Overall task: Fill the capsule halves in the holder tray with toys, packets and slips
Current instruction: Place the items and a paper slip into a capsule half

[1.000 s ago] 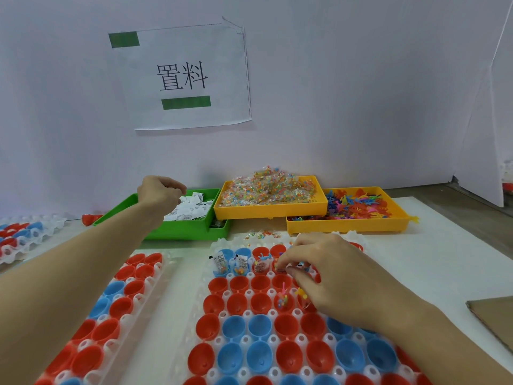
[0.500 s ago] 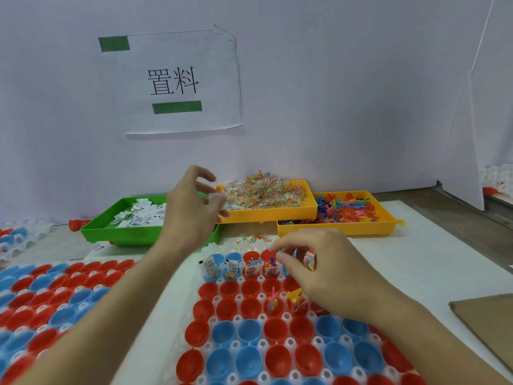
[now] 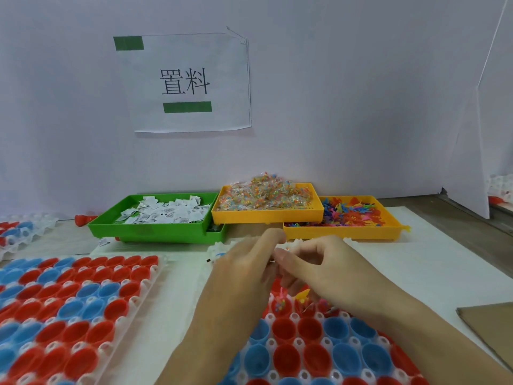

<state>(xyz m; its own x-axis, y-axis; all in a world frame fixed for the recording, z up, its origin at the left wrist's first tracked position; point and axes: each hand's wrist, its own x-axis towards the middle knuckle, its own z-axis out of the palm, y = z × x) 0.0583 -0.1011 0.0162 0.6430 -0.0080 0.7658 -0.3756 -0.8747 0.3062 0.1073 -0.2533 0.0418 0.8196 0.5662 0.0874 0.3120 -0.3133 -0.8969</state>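
The left hand (image 3: 244,269) and the right hand (image 3: 327,270) met fingertip to fingertip over the far rows of the holder tray (image 3: 298,343), the curled fingers of both closing on something small and pale between them, perhaps a paper slip, though motion blur and the fingers themselves hid it. The target lay directly below and slightly toward the person: red and blue capsule halves (image 3: 286,332) standing mouth-up in the tray, so the coming move was a short drop rather than a reach, with both hands about equally near. Two cups just under the right palm already showed bits of coloured toy; the farthest rows were covered by the hands and could not be read. Beyond the hands sat the supplies: a green tray (image 3: 155,232) of white slips at left, a yellow tray (image 3: 266,215) heaped with clear packets in the middle, and a second yellow tray (image 3: 341,232) of bright plastic toys at right. Another holder tray (image 3: 69,309) of empty halves lay to the left, cut off by the frame edge.
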